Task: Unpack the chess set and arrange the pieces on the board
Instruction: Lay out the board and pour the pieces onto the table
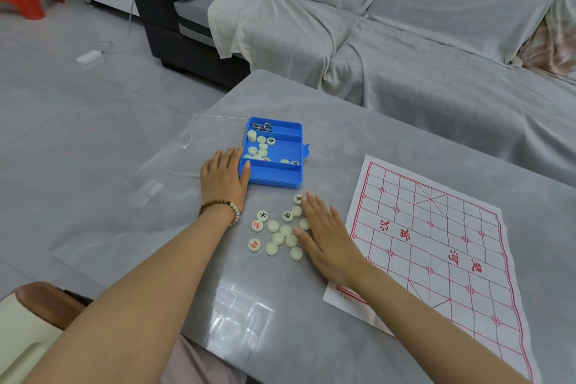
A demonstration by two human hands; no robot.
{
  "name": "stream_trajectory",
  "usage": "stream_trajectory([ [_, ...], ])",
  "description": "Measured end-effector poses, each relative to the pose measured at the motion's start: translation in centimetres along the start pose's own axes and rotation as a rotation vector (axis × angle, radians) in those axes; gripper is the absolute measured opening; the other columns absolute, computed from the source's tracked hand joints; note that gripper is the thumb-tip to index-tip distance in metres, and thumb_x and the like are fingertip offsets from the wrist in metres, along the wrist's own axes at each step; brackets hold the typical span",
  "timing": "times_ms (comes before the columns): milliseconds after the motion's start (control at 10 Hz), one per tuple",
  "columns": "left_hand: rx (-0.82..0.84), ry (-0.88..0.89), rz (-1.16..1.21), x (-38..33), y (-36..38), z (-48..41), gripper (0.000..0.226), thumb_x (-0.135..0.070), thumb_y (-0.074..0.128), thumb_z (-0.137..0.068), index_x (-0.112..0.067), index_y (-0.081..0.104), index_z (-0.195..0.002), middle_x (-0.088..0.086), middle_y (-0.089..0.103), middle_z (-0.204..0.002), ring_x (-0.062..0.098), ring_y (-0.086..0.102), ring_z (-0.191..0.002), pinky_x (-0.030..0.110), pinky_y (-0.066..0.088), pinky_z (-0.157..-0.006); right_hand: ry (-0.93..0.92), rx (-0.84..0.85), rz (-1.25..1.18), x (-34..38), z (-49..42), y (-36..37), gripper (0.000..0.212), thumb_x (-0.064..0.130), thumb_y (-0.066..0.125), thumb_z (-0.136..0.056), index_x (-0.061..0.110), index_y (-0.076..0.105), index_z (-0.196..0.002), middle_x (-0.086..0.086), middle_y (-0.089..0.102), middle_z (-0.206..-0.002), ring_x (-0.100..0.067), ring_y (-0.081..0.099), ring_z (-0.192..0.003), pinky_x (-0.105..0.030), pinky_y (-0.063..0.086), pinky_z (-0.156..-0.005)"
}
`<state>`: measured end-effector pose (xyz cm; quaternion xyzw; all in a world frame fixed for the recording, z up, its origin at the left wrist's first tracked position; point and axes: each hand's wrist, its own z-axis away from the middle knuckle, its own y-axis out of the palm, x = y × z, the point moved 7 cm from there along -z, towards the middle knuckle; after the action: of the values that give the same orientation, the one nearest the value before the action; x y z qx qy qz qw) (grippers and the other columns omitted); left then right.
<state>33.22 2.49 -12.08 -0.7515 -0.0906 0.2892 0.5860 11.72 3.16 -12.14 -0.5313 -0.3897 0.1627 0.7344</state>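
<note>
A blue plastic box [282, 176] stands on the grey table with several white round chess pieces [258, 148] in its middle compartment. My left hand [223, 174] lies flat beside the box's left wall, thumb touching it. A loose cluster of white pieces [279, 232] lies in front of the box, some showing black or red characters. My right hand [325, 234] lies flat on the table with straight fingers against the right side of this cluster. A white paper board [442, 246] with red grid lines is spread to the right.
A clear plastic lid [199, 146] lies left of the box. Metal rings [261, 126] sit in the box's far compartment. A grey covered sofa [405, 40] runs behind the table. The table's left edge [199, 115] drops to the floor.
</note>
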Motion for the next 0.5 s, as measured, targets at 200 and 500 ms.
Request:
stream_trajectory([
  [200, 0.005, -0.003, -0.001, 0.0, 0.0, 0.0, 0.050, -0.040, 0.021, -0.098, -0.018, 0.026, -0.144, 0.002, 0.029, -0.150, 0.022, 0.020, -0.139, 0.037, 0.014, -0.113, -0.040, 0.025, 0.140, 1.3, -0.9, 1.2, 0.086, 0.068, -0.008, -0.073, 0.026, -0.007, -0.148, 0.008, -0.014, -0.156, -0.006, -0.019, -0.141, -0.024, -0.018, -0.111],
  [500, -0.003, -0.004, 0.029, 0.0, -0.1, 0.1, 0.050, -0.039, 0.022, -0.099, -0.018, 0.026, -0.144, 0.002, 0.030, -0.149, 0.021, 0.020, -0.139, 0.037, 0.014, -0.113, 0.080, -0.080, 0.018, 1.1, -1.9, 1.9, 0.082, 0.071, 0.002, -0.082, 0.025, 0.001, -0.150, 0.005, -0.010, -0.157, -0.012, -0.014, -0.144, -0.027, -0.009, -0.116],
])
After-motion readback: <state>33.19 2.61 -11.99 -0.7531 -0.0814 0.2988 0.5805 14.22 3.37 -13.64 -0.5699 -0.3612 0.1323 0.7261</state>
